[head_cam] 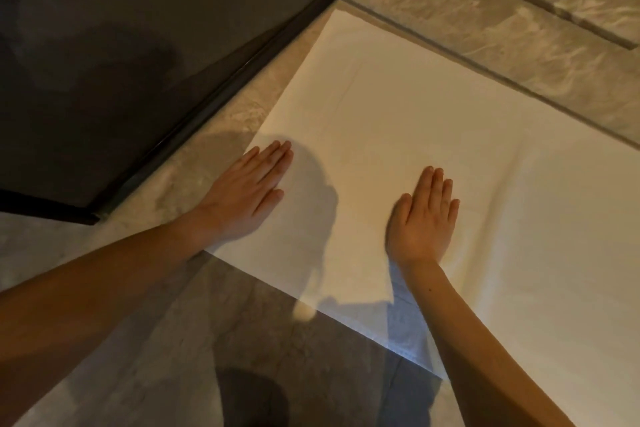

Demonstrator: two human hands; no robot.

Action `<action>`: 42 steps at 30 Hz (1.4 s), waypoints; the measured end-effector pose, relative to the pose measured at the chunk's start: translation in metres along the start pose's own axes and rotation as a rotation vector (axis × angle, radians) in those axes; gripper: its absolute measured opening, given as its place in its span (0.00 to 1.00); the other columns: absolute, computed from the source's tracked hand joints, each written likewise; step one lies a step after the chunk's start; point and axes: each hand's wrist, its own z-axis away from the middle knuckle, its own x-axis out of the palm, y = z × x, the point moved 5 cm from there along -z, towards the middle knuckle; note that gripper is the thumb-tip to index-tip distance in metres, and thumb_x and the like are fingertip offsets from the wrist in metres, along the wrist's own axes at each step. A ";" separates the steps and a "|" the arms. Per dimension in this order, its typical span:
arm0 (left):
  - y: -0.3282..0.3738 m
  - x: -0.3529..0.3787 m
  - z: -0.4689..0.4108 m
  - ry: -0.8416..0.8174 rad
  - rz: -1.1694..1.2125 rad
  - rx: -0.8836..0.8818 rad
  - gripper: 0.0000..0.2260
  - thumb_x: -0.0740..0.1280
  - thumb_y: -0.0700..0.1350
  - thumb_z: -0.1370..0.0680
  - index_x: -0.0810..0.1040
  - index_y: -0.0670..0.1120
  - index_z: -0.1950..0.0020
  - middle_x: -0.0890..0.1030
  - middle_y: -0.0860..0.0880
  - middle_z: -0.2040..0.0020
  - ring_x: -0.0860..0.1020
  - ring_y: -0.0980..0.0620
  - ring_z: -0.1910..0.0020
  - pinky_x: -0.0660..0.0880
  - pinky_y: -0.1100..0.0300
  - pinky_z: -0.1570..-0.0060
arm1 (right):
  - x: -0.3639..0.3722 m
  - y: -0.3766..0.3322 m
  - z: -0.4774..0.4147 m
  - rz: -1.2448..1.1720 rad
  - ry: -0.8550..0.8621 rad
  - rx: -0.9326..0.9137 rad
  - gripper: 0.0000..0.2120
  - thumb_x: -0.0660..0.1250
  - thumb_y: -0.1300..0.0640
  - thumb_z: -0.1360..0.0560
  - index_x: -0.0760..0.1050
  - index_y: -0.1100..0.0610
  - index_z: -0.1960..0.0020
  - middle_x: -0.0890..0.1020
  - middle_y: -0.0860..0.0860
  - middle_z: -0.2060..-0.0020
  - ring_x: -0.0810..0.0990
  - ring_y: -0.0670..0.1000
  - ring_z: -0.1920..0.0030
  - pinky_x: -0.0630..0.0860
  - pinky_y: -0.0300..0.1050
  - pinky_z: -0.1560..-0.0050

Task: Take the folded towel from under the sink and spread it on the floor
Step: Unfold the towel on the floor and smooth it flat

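towel: we see the white rectangular cloth towel (433, 135) unfolded flat on the grey marble floor (145, 340), centre to right of frame | grip: left hand (247, 196) and right hand (420, 218) flat, fingers straight, pressing it | progress: nearly done, we judge only smoothing remains

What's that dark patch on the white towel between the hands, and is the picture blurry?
Head view: a shadow cast on the towel beside the left hand; warm, dim light; slightly soft overall; bluish shadow below the right hand.
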 end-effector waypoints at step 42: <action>0.193 0.015 -0.069 0.007 0.083 0.236 0.27 0.46 0.51 0.18 0.57 0.39 0.22 0.57 0.40 0.21 0.53 0.44 0.21 0.52 0.47 0.24 | -0.004 0.042 0.056 -0.023 -0.053 -0.063 0.28 0.45 0.49 0.17 0.44 0.57 0.20 0.46 0.52 0.21 0.43 0.52 0.21 0.40 0.49 0.22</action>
